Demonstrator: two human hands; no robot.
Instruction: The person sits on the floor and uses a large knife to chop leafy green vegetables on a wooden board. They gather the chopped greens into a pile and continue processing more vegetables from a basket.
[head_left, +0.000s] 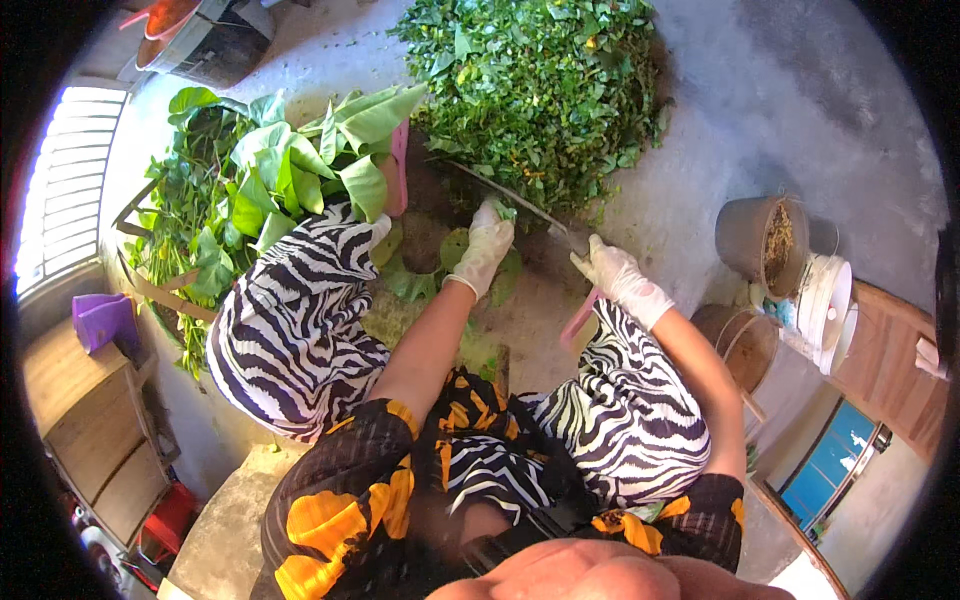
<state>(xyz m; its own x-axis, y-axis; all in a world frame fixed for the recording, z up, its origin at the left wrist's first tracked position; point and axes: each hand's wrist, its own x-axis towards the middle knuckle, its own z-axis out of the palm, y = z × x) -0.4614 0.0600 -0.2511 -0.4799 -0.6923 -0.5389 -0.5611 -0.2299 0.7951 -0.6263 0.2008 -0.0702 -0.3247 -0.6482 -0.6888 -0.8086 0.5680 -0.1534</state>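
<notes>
My right hand (619, 277), in a thin pale glove, grips the handle of a long-bladed knife (499, 189). Its blade slants up and left, beyond the fingers of my left hand (486, 244). That hand is gloved too and closed around a small bunch of green leaf (505, 212); most of the bunch is hidden in the fist. Both hands are over a dark surface (450, 184), possibly a wooden board. Past the blade rises a big heap of chopped green leaves (532, 90). Loose whole leaves (412, 281) lie on the floor nearer my body.
To my left stands a basket (169, 292) piled with whole leaves and stems (270, 165). Buckets (750, 240) are at the right, and a large tub (210, 45) at the upper left. A wooden cabinet (97, 427) bears a purple object (105, 321). My patterned-cloth knees flank the work.
</notes>
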